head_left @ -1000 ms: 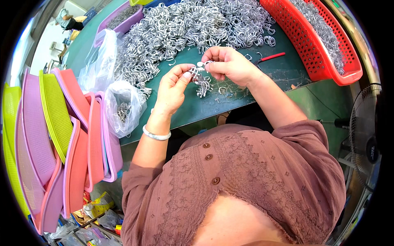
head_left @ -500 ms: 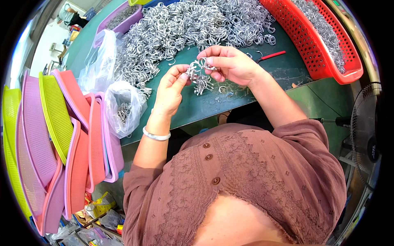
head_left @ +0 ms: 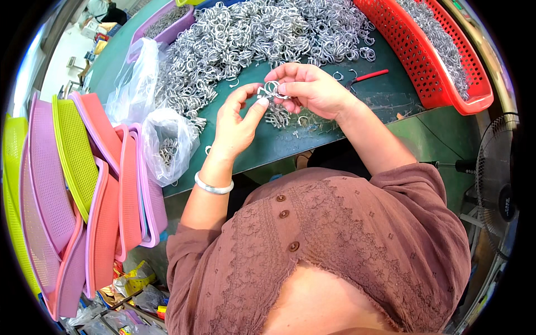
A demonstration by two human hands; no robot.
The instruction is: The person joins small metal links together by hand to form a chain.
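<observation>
Between the fingers of both hands are small silver metal rings (head_left: 272,88) with open gaps. My right hand (head_left: 318,92) pinches a few of them with thumb and index finger. My left hand (head_left: 237,123), a pale bangle on its wrist, is closed at the fingertips on a ring piece that meets those rings; its exact shape is partly hidden. Just below the fingers, a little heap of similar rings (head_left: 277,117) lies on the green table (head_left: 245,159). Beyond both hands spreads a large pile of silver rings (head_left: 251,33).
Red-handled pliers (head_left: 368,76) lie right of my right hand. A red basket (head_left: 413,61) of metal parts stands at the far right. On the left are a clear plastic bag (head_left: 167,137) with rings inside and stacked colored baskets (head_left: 103,234). A fan (head_left: 499,190) stands at right.
My left hand has shifted slightly right, its thumb now nearer my right fingers. The cluster of rings at the left fingertips looks smaller. My right hand has barely moved.
</observation>
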